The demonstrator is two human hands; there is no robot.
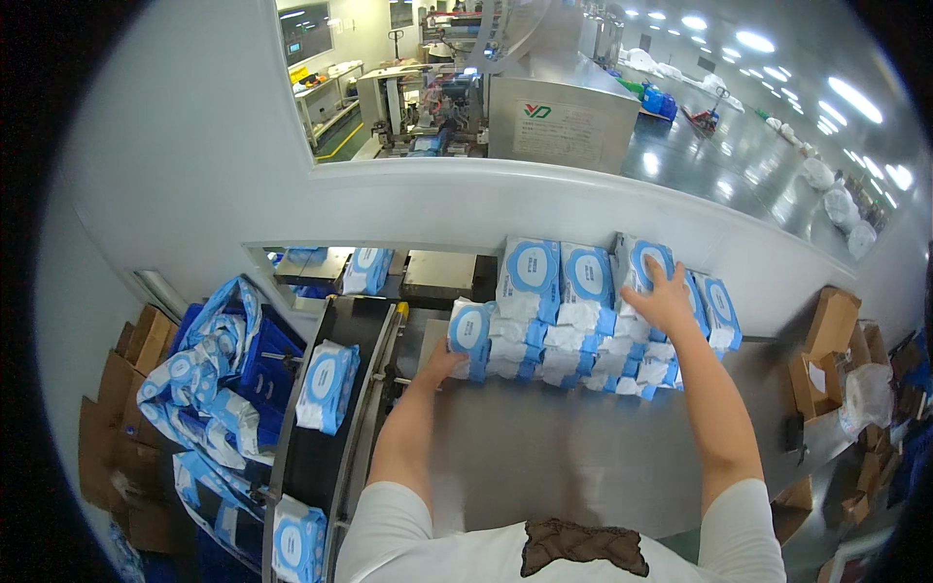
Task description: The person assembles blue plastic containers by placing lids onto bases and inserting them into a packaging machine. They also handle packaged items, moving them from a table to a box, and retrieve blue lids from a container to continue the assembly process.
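Blue-and-white soft packs that look like wipes packs stand in a stacked block on the metal table, against the white wall. At the block's left end, my left hand (444, 362) grips the low edge of a wipes pack (470, 328), its fingers partly hidden. Higher up, my right hand (663, 297) spans an upper wipes pack (639, 260), thumb on its near left side and fingers over its face. Between my hands, two more packs lie on top, a wide pack (531, 274) and a narrower pack (587, 276). Below them, several layers show their white crimped ends.
Left of the table (544, 457) runs a dark conveyor belt (313, 452) carrying a wipes pack (328, 387) and another nearer me. A blue bin (262, 374) overflowing with printed film stands beyond it. Cardboard boxes (816, 384) sit at right. Through the wall opening, another pack (367, 270) shows.
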